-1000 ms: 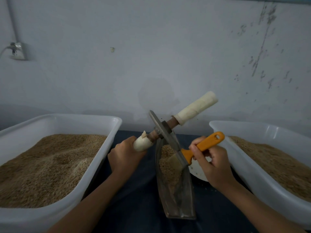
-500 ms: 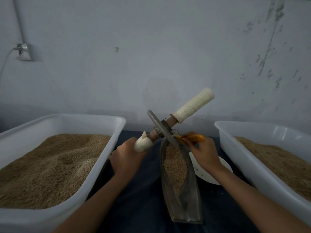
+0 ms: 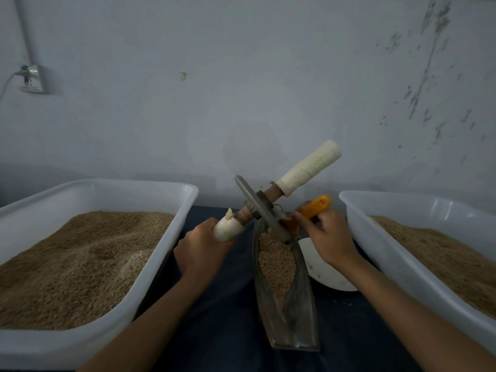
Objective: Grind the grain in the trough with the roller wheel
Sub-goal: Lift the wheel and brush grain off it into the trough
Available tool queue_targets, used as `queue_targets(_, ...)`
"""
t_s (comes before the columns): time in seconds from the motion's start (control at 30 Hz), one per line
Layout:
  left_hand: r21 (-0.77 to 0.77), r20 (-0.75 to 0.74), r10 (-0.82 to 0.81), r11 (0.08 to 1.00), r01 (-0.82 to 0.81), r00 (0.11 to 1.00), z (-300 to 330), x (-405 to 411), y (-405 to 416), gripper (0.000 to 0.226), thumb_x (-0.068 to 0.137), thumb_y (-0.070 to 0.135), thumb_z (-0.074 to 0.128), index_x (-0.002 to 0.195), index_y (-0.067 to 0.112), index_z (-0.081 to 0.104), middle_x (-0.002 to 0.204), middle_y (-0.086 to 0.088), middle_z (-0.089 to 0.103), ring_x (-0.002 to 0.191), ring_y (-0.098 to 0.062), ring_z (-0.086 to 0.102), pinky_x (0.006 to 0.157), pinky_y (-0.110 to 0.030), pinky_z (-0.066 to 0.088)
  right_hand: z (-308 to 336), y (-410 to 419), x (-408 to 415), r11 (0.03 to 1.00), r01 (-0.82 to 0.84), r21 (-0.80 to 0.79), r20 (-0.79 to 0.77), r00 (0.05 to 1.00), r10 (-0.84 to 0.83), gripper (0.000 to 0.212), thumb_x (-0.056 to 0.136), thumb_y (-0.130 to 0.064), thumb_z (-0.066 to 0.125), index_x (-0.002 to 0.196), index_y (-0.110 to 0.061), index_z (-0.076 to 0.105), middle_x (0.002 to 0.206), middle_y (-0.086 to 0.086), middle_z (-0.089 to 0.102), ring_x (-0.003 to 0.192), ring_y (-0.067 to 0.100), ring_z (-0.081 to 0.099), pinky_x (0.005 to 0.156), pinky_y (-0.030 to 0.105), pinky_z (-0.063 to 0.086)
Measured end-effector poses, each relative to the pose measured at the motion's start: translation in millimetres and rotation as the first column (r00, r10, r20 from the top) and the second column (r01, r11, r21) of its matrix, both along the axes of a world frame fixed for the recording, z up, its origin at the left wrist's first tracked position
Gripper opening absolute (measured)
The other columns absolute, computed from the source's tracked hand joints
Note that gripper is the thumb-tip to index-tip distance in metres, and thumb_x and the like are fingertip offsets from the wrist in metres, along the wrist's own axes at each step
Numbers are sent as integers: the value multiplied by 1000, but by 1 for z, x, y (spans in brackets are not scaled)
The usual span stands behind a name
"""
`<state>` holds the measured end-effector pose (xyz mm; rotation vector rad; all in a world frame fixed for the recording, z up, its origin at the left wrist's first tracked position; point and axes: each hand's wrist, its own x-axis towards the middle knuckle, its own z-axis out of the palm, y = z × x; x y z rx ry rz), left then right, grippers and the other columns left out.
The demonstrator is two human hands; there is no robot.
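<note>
**Grain still whole, wheel tipped aside for brushing**

Bare grey wall [image 3: 241,76] behind, dark cloth-covered table [image 3: 228,304] underneath.

Fingers first: left hand [image 3: 204,248] is clenched round the near white-wrapped end of the roller wheel's axle. Right hand [image 3: 326,237] has its fingers curled round the orange-handled brush [image 3: 312,209], bristle end down at the far tip of the trough, mostly hidden behind the disc.

Roller wheel [image 3: 261,208]: metal disc tilted, lower edge in the far end of the trough, free white handle pointing up and right, unheld.

Trough [image 3: 298,326]: narrow metal boat, lengthwise toward the camera, between the two arms. Grain [image 3: 276,261] sits in its far and middle part; near end shows bare metal.

Progress, as a judgement:
- Kernels in the trough look coarse and intact, no obvious flour. Grinding looks early or between passes.
- Current step reads as sweeping grain off the wheel or back into the channel.
- Left to do: drop the brush, get both hands on the axle, roll back and forth.

Count:
- 2 hands, both occupied
- 1 roller wheel, 2 wrapped handles
- 1 trough
- 1 brush
- 2 white plastic tubs of grain: left tub [image 3: 171,237], right tub [image 3: 375,237]
- 1 white plate [image 3: 324,277], partly hidden beside the trough under the right wrist
- 1 wall socket [image 3: 33,79], upper left
</note>
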<state>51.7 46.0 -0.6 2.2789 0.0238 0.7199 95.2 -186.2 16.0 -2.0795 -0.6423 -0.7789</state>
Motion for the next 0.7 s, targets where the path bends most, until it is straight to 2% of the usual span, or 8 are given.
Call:
queue_targets(0.07,-12,-2,-2,1000,2,1000,0,0,0,17,85,30,66,96,18,62,84,0,64,80,-17,61,77,-41,52,5,1,-4,999,7,51,104,994,-12,12,92,-17,61,84,-12,69,74,4,69,67,11,64,61,31,51)
queue_targets(0.13,-16,3,15,1000,-15,1000,0,0,0,18,85,31,66,97,18,62,85,1,64,81,-16,61,78,-39,52,9,3,-3,997,45,60,170,984,-55,12,92,-18,61,86,-11,69,73,5,69,66,11,64,59,29,51)
queue_targets(0.27,-58,-46,-12,998,10,999,1,3,2,16,85,28,66,96,17,62,83,1,63,80,-19,61,78,-40,52,7,11,8,998,39,52,149,988,-46,27,89,-35,55,88,-11,68,73,-5,65,62,-2,59,59,8,45)
queue_targets(0.3,-68,-74,-31,997,26,997,2,4,3,16,86,26,65,97,15,62,83,0,63,81,-21,62,78,-42,52,5,13,12,998,52,25,125,991,-55,29,89,-37,55,87,-11,68,73,-7,65,63,-4,58,59,6,43)
queue_targets(0.43,-64,-35,29,997,-31,999,0,4,3,14,84,29,66,89,18,61,77,2,62,76,-19,61,75,-41,52,-7,16,27,988,132,-83,30,991,-129,22,95,-28,57,80,-13,65,69,-4,63,61,1,56,55,10,39)
queue_targets(0.53,-65,-11,56,996,-56,998,-2,3,2,12,83,31,66,86,20,61,76,4,62,76,-17,60,74,-39,51,-10,17,30,988,133,-79,-43,990,-137,39,96,-27,56,58,-25,50,54,-9,53,48,-2,51,48,10,34)
queue_targets(0.7,-72,-13,42,996,-43,999,-4,5,3,12,83,30,67,87,21,61,77,3,62,77,-17,61,75,-39,51,-1,16,24,994,58,-93,-130,989,-70,44,95,-21,59,53,-23,47,47,-11,50,46,-3,51,46,9,33)
